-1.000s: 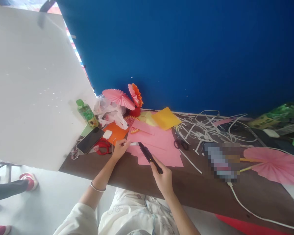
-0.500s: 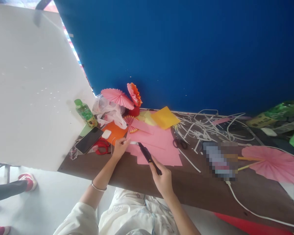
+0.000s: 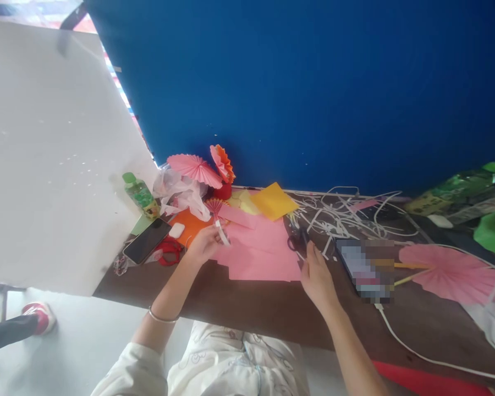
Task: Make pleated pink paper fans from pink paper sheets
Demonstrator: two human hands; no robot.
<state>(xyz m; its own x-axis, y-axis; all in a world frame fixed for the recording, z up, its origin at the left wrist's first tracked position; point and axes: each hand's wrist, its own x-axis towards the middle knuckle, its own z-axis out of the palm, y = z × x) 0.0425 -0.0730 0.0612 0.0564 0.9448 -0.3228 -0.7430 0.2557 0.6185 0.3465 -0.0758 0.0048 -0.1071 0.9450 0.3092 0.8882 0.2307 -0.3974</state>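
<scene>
My left hand (image 3: 204, 245) is closed in a pinch on a short white strip (image 3: 222, 233), which stands up from the fingers over the pink paper sheets (image 3: 262, 247). A silver bangle circles that wrist. To the right, my right hand (image 3: 318, 275) is wrapped round a black utility knife (image 3: 304, 236), seen nearly end-on and blurred. The knife is right beside the dark-handled scissors (image 3: 292, 243) and partly covers them; whether they touch, I cannot tell. A small pleated pink fan (image 3: 216, 207) lies behind the left hand.
On the left are a green-capped bottle (image 3: 140, 195), a black phone (image 3: 147, 241), red-handled scissors (image 3: 171, 251) and orange paper (image 3: 187, 231). Yellow paper (image 3: 274, 201) lies at the back. White paper strips (image 3: 334, 214), another phone (image 3: 361, 269) and a large pink fan (image 3: 449, 272) spread rightward.
My right hand has carried the utility knife right, from the pink sheets to the scissors. The white strip now stands upright in my left hand, apart from the knife. The view has shifted slightly.
</scene>
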